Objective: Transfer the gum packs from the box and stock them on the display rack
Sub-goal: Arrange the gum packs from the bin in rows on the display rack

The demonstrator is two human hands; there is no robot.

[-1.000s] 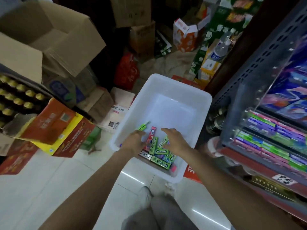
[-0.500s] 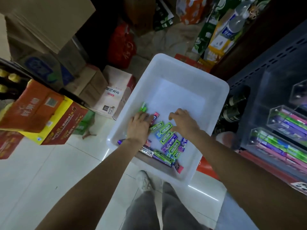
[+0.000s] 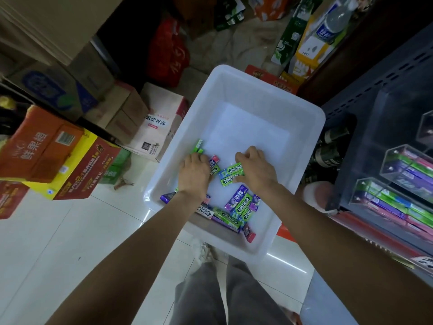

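Both hands in white box [image 3: 302, 146] on floor. Left hand [image 3: 194, 173] curled over gum packs [image 3: 236, 208]; right hand [image 3: 256, 170] pinches green pack [image 3: 230, 175]. Display rack [image 3: 398, 191] right.

The white bin [image 3: 314, 127] is smooth, matt plastic, the gum packs [image 3: 230, 175] wear glossy printed wrappers, the floor tiles [image 3: 70, 242] are polished and reflective, the display rack's trays [image 3: 365, 191] clear acrylic, the surrounding cartons [image 3: 131, 109] plain cardboard.
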